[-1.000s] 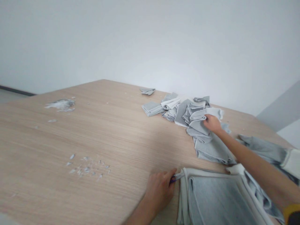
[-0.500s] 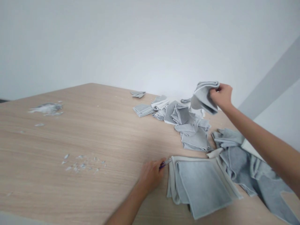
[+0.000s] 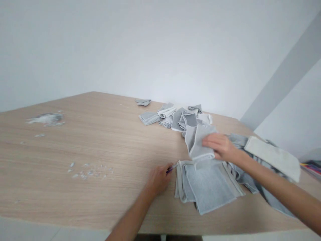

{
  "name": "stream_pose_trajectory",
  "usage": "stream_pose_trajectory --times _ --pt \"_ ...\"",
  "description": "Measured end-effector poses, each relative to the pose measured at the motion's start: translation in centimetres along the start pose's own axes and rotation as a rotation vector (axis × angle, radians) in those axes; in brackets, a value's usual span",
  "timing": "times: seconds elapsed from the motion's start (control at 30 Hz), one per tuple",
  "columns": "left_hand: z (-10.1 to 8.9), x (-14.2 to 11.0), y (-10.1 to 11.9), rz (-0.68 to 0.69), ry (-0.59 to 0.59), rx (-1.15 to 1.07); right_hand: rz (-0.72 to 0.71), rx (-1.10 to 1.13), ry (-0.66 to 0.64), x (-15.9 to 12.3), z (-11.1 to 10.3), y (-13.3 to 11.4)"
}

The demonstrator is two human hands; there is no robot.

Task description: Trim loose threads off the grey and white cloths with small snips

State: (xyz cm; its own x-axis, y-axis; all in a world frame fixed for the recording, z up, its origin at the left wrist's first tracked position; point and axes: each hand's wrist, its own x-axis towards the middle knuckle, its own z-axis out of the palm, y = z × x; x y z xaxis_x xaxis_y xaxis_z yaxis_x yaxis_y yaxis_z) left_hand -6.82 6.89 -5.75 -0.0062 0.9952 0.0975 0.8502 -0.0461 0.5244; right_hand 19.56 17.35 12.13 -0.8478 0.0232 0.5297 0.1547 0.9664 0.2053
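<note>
My right hand (image 3: pixel 222 146) is closed on a small folded grey cloth (image 3: pixel 200 142) with pale stitched edges. It hangs just above the far edge of a larger folded grey cloth (image 3: pixel 210 187), which lies over cream-edged layers on the table. Left of that stack, my left hand (image 3: pixel 159 179) rests near the tabletop, its fingers closed round a small purple-handled tool (image 3: pixel 169 170). The tool's thin pale tip points at the stack's upper left corner; its exact kind is unclear. Behind the right hand lies a loose heap of folded grey cloths (image 3: pixel 177 118).
The wooden table (image 3: pixel 112 144) meets a white wall (image 3: pixel 140 50). A cream cloth (image 3: pixel 272 155) lies over crumpled grey cloths on the right. Pale scraps (image 3: pixel 91 171) and a fluffy pile of lint (image 3: pixel 47 118) lie on the left. Colourful flat items (image 3: pixel 313 167) sit at the right edge.
My right hand has brought the small folded cloth down and to the left, from above the heap to over the larger folded cloth. The left hand keeps its hold beside the stack.
</note>
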Motion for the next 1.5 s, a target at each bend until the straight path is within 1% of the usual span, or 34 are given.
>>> stream_pose_trajectory --times 0.03,0.1,0.2,0.27,0.33,0.4,0.43,0.53,0.57,0.6,0.63,0.67,0.73,0.8,0.87,0.93,1.0,1.07,1.13,1.2,1.27,1.33,1.37,1.43,1.5 --pt "0.1 0.0 0.0 0.003 0.005 0.000 -0.017 0.046 -0.030 -2.1 0.9 -1.4" --pt "0.2 0.0 -0.1 0.009 0.009 -0.001 0.016 0.164 -0.098 -6.1 2.6 -4.3" --pt "0.3 0.1 -0.1 0.021 0.006 -0.003 0.151 0.256 -0.281 -11.1 4.4 -7.7" --pt "0.3 0.1 -0.1 0.023 0.001 0.003 0.253 0.255 -0.392 -13.3 4.6 -8.8" --pt "0.2 0.2 0.0 0.017 -0.005 0.015 0.333 0.229 -0.442 -14.7 3.9 -8.9" --pt "0.1 0.2 0.1 0.009 -0.011 0.028 0.393 0.183 -0.402 -15.1 2.3 -8.1" --pt "0.1 0.2 0.1 0.005 -0.013 0.036 0.419 0.154 -0.345 -15.0 1.4 -7.6" --pt "-0.1 0.2 0.3 -0.002 -0.022 0.057 0.515 0.074 -0.075 -13.2 -0.8 -6.4" --pt "-0.2 0.2 0.3 -0.005 -0.025 0.062 0.552 0.065 0.003 -12.4 -1.1 -6.3" --pt "-0.3 0.1 0.4 -0.007 -0.029 0.067 0.591 0.068 0.051 -11.5 -0.9 -6.4" --pt "-0.4 0.1 0.5 -0.009 -0.035 0.068 0.631 0.085 0.056 -10.8 -0.3 -6.8" --pt "-0.5 0.1 0.6 -0.013 -0.041 0.069 0.665 0.114 0.015 -10.2 0.8 -7.3" --pt "-0.7 0.1 0.7 -0.027 -0.053 0.069 0.694 0.191 -0.157 -9.8 3.6 -8.8" --pt "-0.8 0.1 0.7 -0.032 -0.063 0.069 0.665 0.258 -0.344 -10.2 6.6 -10.1" --pt "-0.7 0.2 0.7 -0.019 -0.066 0.071 0.650 0.285 -0.460 -10.9 8.8 -11.0" --pt "-0.6 0.2 0.6 -0.001 -0.063 0.076 0.657 0.293 -0.496 -11.5 9.7 -11.2" --pt "-0.4 0.3 0.4 0.002 -0.053 0.084 0.654 0.311 -0.491 -11.6 9.4 -10.9" --pt "-0.2 0.3 0.3 -0.001 -0.040 0.086 0.631 0.331 -0.488 -11.3 8.6 -10.5" --pt "-0.2 0.2 0.3 0.001 -0.038 0.078 0.622 0.308 -0.449 -10.8 7.4 -9.8" --pt "-0.3 0.2 0.4 0.005 -0.045 0.070 0.634 0.228 -0.327 -10.2 6.2 -8.6" --pt "-0.5 0.1 0.5 0.002 -0.058 0.070 0.650 0.123 -0.135 -9.2 5.1 -6.6" --pt "-0.6 0.2 0.6 0.002 -0.075 0.066 0.654 0.034 0.038 -7.7 4.3 -3.4" --pt "-0.7 0.2 0.6 0.002 -0.082 0.062 0.660 0.001 0.084 -6.8 4.2 -1.4" --pt "-0.7 0.3 0.6 0.003 -0.098 0.056 0.682 -0.053 0.115 -5.1 4.8 3.3" --pt "-0.6 0.3 0.4 -0.001 -0.106 0.049 0.755 -0.078 0.095 -3.6 6.6 8.5"
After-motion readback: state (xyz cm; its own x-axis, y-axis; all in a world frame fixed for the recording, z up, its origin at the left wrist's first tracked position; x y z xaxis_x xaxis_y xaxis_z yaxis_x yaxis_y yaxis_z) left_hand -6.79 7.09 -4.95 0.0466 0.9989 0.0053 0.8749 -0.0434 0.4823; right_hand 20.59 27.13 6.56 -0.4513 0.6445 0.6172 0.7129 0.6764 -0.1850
